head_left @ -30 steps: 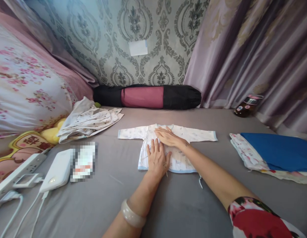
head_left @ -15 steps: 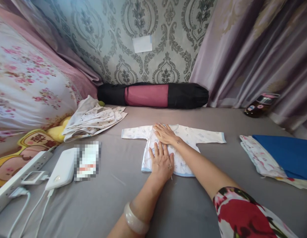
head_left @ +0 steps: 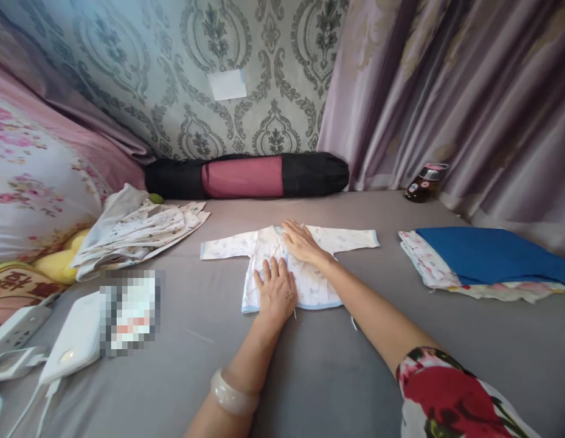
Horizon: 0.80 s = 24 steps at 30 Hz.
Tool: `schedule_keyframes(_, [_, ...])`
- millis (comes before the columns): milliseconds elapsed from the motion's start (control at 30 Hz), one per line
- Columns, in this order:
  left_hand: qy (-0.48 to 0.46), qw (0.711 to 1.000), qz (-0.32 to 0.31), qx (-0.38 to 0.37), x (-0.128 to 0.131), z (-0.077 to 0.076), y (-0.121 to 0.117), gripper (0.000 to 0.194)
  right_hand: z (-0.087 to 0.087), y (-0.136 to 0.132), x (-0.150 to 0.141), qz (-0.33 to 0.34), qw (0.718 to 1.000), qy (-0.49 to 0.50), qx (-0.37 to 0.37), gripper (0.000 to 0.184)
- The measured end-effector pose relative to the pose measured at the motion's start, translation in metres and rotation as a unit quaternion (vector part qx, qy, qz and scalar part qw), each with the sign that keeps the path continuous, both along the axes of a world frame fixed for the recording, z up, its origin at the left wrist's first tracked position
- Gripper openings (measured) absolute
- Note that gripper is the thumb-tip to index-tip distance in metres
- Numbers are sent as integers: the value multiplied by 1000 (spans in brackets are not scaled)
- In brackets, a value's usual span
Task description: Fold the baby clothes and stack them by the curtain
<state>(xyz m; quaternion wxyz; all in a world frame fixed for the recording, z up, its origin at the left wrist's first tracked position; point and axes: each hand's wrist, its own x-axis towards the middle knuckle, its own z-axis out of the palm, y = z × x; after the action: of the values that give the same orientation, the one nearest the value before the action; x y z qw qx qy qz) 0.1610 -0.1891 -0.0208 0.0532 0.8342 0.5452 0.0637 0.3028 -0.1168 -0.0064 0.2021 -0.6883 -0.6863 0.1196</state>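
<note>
A small white baby shirt [head_left: 314, 281] with pale blue trim and faint prints lies spread on the grey bed sheet [head_left: 182, 371], both sleeves stretched out sideways. My left hand [head_left: 277, 292] rests flat on the shirt's lower front, fingers spread. Higher up, near the neckline, my right hand [head_left: 303, 242] lies on the cloth with its fingers stretched out. Neither hand grips anything. Thin white tie strings stick out below the hem. The hands and my right forearm hide part of the shirt's front.
Folded cloths with a blue one [head_left: 487, 252] on top lie at right. A crumpled pale garment [head_left: 140, 228], a white power bank [head_left: 75, 334] with cables and a power strip [head_left: 20, 331] are at left. Behind are a rolled mat bag [head_left: 243, 176] and a dark bottle [head_left: 421, 182].
My view has turned to the right, so everything sits further left. My right hand has slid slightly across the upper shirt towards its right side; my left hand stays on the lower front.
</note>
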Motion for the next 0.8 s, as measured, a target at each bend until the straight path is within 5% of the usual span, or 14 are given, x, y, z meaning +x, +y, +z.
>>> schedule_keyframes(233, [-19, 1000, -9, 23, -3, -8, 2, 50, -7, -53, 45, -143, 984, -74, -81, 62])
schedule_keyframes(800, [-61, 990, -115, 57, -4, -11, 1, 43, -24, -63, 49, -172, 975, -110, -88, 61])
